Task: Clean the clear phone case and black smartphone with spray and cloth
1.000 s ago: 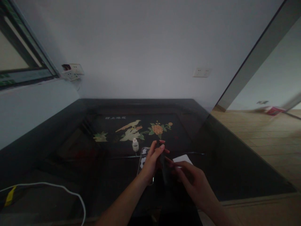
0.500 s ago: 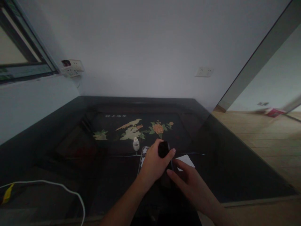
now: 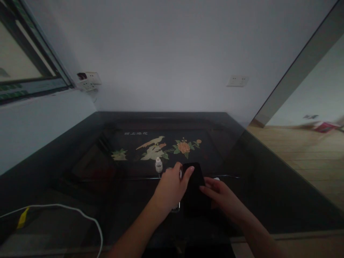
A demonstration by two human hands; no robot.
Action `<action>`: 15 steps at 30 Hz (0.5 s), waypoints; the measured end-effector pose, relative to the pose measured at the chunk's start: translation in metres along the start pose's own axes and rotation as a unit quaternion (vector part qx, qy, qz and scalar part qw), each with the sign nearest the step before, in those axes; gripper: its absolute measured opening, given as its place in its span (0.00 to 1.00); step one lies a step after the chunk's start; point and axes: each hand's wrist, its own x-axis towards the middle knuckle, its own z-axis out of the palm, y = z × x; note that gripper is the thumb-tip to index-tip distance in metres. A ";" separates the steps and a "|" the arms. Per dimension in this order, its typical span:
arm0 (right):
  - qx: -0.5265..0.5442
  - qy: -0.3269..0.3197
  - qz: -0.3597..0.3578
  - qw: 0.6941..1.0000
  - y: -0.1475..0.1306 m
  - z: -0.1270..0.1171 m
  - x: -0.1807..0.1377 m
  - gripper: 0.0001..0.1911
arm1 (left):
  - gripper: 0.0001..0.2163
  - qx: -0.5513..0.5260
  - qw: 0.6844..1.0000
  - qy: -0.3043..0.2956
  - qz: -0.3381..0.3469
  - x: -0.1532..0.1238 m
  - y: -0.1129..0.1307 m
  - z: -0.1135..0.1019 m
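Observation:
Over the near part of the dark glass-topped table (image 3: 268, 186) both hands hold a black phone (image 3: 195, 191), its flat face turned up. My left hand (image 3: 172, 188) grips its left edge, fingers curled over the top corner. From the right, my right hand (image 3: 219, 197) closes on its other edge. A clear phone case with light patches (image 3: 176, 207) lies under my left hand, mostly hidden. A small white bottle (image 3: 158, 165) stands just beyond my left hand. The white card behind my right hand shows only as a sliver (image 3: 216, 178).
A painted panel of a bird and flowers (image 3: 161, 148) lies under the glass. At the near left a white cable (image 3: 67, 209) with a yellow tag curves over the table. Wall sockets (image 3: 88, 80) sit at the left corner. Wooden floor (image 3: 301, 150) opens to the right.
The phone has turned from edge-on to flat face up, and both hands have closed on its sides. The view has shifted slightly, and the white card is now almost covered.

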 end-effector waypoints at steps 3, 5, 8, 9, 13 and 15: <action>0.006 -0.013 0.012 1.000 -0.008 -0.007 0.010 0.23 | 0.13 0.126 0.992 0.021 -0.003 0.000 0.002 -0.017; 0.010 -0.020 0.011 1.000 -0.011 -0.012 0.017 0.23 | 0.13 0.237 0.971 0.040 -0.001 -0.001 0.000 -0.027; 0.037 -0.030 0.005 0.999 -0.006 -0.018 0.029 0.22 | 0.10 0.351 0.934 0.063 -0.027 -0.005 -0.012 -0.039; 0.049 -0.030 0.004 0.998 -0.003 -0.019 0.033 0.21 | 0.10 0.368 0.927 0.069 -0.036 -0.006 -0.017 -0.041; 0.086 -0.030 -0.005 0.996 0.009 -0.019 0.042 0.20 | 0.09 0.332 0.937 0.078 -0.072 -0.006 -0.035 -0.044; 0.086 -0.031 -0.012 0.996 0.012 -0.017 0.043 0.20 | 0.08 0.314 0.944 0.073 -0.072 -0.004 -0.038 -0.043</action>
